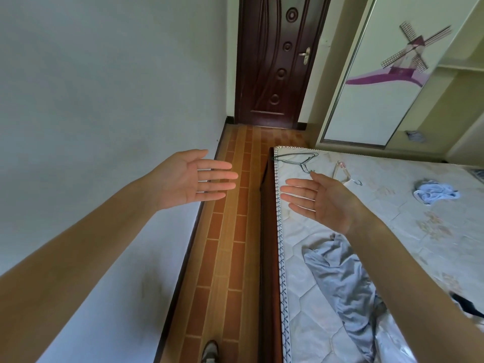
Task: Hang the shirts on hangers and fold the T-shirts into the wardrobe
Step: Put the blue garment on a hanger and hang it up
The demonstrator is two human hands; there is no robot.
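Nearest, a crumpled grey shirt [340, 281] of soft cloth lies on the quilted mattress [392, 218], by its near left edge. Above it the right hand [322, 199] and, over the brick-patterned floor [230, 231], the left hand [193, 176] are held flat, palms facing, fingers straight, empty. Farther off lie a dark wire hanger [298, 159], a pale hanger [343, 172] and, right, a bunched light-blue garment [434, 193]; beyond stands the wardrobe [392, 74], its windmill-printed sliding door beside bare shelves.
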